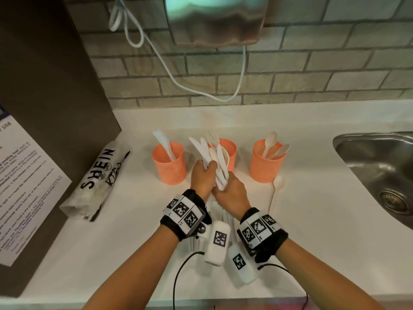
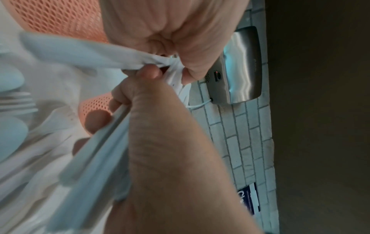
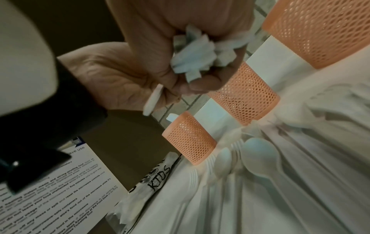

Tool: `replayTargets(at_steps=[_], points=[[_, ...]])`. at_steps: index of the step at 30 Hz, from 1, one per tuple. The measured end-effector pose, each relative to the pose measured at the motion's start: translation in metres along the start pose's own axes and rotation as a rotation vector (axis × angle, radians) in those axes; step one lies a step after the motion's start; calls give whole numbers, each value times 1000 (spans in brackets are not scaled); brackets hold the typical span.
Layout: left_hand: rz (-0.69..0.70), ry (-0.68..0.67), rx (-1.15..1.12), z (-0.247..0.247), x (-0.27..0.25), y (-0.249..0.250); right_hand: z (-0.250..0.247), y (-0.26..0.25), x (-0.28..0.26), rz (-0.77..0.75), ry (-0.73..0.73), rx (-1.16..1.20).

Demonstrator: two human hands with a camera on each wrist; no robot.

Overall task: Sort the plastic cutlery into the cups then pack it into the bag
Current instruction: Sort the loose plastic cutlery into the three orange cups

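Head view: both hands hold one bundle of white cutlery (image 1: 213, 157) above the tabletop (image 1: 312, 198), in front of the middle orange cup (image 1: 225, 153); its long axis runs near-to-far, heads pointing far and slightly left. Left hand (image 1: 201, 177) and right hand (image 1: 232, 193) wrap curled fingers round the handles. Left wrist view: left fingers (image 2: 98, 120) curl round handles. Right wrist view: handle ends (image 3: 198, 53) poke from the right fist; the bag (image 3: 152, 182) lies left.
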State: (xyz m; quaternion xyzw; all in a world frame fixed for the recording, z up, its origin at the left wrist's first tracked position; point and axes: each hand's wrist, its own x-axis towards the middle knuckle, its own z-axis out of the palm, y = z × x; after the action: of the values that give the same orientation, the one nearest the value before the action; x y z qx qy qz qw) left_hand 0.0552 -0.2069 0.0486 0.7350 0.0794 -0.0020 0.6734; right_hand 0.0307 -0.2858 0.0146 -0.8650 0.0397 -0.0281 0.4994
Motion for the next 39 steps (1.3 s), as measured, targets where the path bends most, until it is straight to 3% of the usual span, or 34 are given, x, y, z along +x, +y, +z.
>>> replayTargets(at_steps=[7, 13, 23, 33, 39], points=[[76, 31, 67, 2, 4, 2, 0, 5, 4, -29, -4, 138], [209, 97, 254, 5, -7, 11, -1, 4, -1, -51, -29, 271], [183, 134, 358, 7, -8, 14, 6, 7, -4, -48, 20, 322], [237, 155, 183, 14, -9, 13, 0, 12, 1, -58, 14, 339], [139, 85, 28, 9, 10, 10, 0, 15, 2, -36, 3, 323]])
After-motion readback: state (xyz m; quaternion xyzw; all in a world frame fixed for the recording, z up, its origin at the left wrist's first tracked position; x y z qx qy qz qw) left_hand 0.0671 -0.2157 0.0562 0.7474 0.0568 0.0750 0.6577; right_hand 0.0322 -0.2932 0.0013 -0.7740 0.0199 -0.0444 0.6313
